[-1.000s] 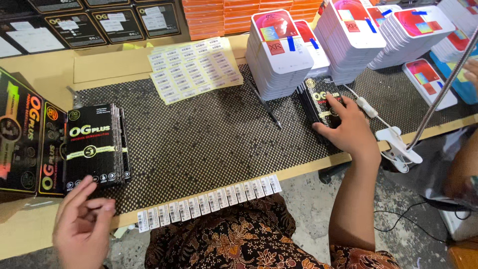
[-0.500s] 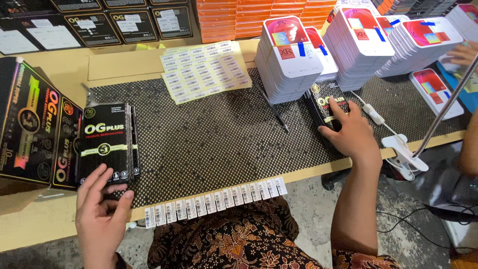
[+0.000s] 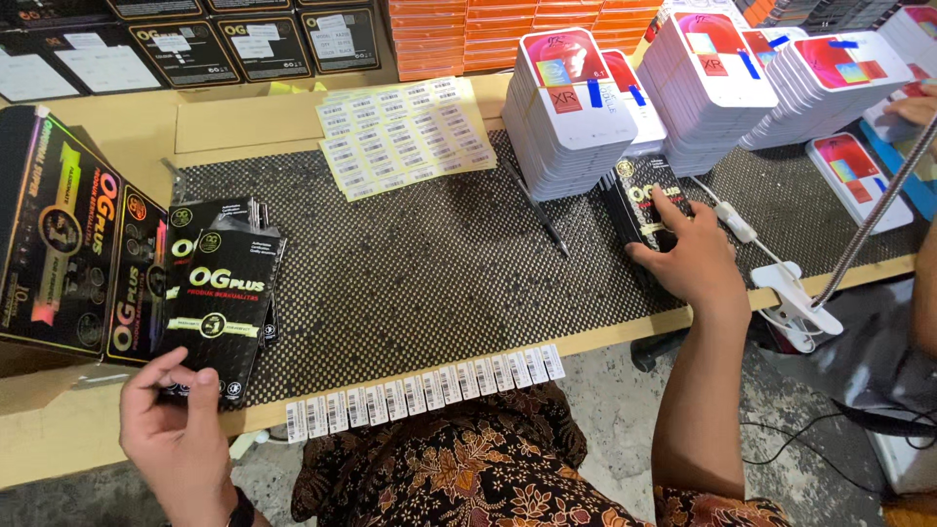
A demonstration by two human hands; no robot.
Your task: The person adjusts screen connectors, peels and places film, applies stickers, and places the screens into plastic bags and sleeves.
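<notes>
- Left hand [image 3: 176, 429]: closed in a pinch, thumb and fingers, on the lower end of a flat black packet [image 3: 217, 307]. A second ago this hand hung empty off the table edge [image 3: 98, 429]; half a second ago it was just touching the packet stack [image 3: 210, 229]. The packet is now lifted clear and tilted towards the viewer, which suggests one unit has been separated from the pile.
- Packet stack: sits on the dotted black mat [image 3: 420, 263], just beside the upright black display box [image 3: 68, 254] at the left.
- Right hand [image 3: 688, 254]: rests palm-down with fingers spread over a second pile of black packets [image 3: 639, 210] at the right; it presses rather than grasps, and its position is unchanged across the three views.
- Strip of barcode labels [image 3: 425, 390]: hangs along the near table edge, between the two hands, untouched.
- Label sheets [image 3: 405, 137]: lie flat at the far side of the mat.
- White case stacks [image 3: 566, 107]: stand behind the right hand, close to the packets beneath it.
- Clip lamp base [image 3: 795, 298]: clamped on the edge, to the right.
</notes>
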